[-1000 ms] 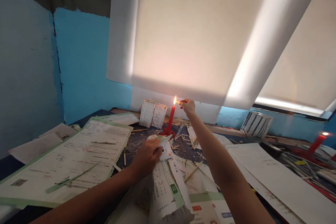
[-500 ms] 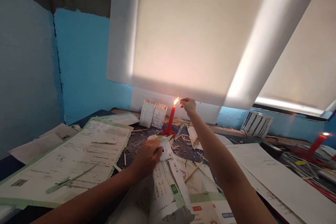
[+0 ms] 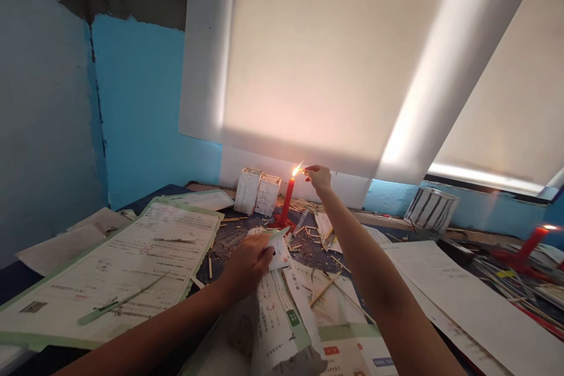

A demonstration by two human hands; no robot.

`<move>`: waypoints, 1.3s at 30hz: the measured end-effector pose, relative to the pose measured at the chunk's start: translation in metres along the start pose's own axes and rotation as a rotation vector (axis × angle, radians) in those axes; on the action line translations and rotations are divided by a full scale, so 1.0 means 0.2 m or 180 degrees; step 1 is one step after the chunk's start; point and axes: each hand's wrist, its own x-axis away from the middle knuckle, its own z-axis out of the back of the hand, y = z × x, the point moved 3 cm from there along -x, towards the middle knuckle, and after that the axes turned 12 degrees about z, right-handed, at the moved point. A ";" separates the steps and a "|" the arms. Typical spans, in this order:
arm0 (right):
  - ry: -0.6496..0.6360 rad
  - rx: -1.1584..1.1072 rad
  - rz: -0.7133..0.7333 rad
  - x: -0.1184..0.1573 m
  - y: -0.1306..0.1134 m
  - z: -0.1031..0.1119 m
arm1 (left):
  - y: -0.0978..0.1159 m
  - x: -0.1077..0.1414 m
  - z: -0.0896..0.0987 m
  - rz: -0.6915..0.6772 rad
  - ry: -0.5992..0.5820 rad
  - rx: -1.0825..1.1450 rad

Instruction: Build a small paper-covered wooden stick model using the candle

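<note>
Left hand (image 3: 249, 261) grips printed paper (image 3: 275, 317) — right hand (image 3: 318, 178) pinches a stick (image 3: 303, 171) (by the burning red candle (image 3: 287, 200)).

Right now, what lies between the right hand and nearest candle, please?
The head view shows a flame between right hand and candle; finer detail is unclear.

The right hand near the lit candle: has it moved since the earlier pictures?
Yes, slightly: judged against the red candle, which stands in place, the right hand has shifted a little rightward, away from it.
</note>
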 end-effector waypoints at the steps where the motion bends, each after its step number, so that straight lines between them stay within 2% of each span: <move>1: -0.0010 -0.0078 -0.0028 0.01 -0.01 0.01 | 0.00 0.00 0.00 0.0012 0.0001 -0.0012; 4: -0.0159 -0.0409 -0.0171 0.04 -0.05 0.05 | -0.01 0.00 0.00 0.0064 0.0038 -0.0041; 8: -0.0693 -0.0888 -0.0376 0.16 -0.12 0.16 | -0.03 -0.02 0.00 0.0089 0.0077 -0.0007; 13: -0.1384 -0.1251 -0.0575 0.43 -0.18 0.32 | -0.03 -0.04 0.00 0.0052 0.0045 0.0019; 16: -0.1842 -0.1426 -0.0674 0.61 -0.22 0.37 | -0.03 -0.04 -0.01 0.0087 0.0028 -0.0049; 20: -0.2711 -0.1274 -0.0140 0.81 -0.30 0.36 | -0.01 -0.03 -0.01 0.0121 -0.0057 -0.0060; 24: -0.3186 -0.0650 0.0685 0.94 -0.38 0.31 | 0.00 -0.03 -0.01 0.0037 -0.0157 -0.0071; 27: -0.3311 -0.0122 0.1240 0.99 -0.43 0.28 | 0.01 -0.02 -0.01 -0.0043 -0.0205 -0.0064; 29: -0.3276 0.0148 0.1455 1.01 -0.44 0.27 | 0.01 -0.02 -0.01 -0.0046 -0.0201 -0.0063; 33: -0.3142 0.0482 0.1700 1.02 -0.45 0.25 | 0.00 -0.02 -0.02 -0.0059 -0.0199 -0.0059; 39: -0.3236 0.0657 0.1807 1.04 -0.46 0.24 | 0.01 -0.02 -0.01 -0.0182 -0.0247 -0.0032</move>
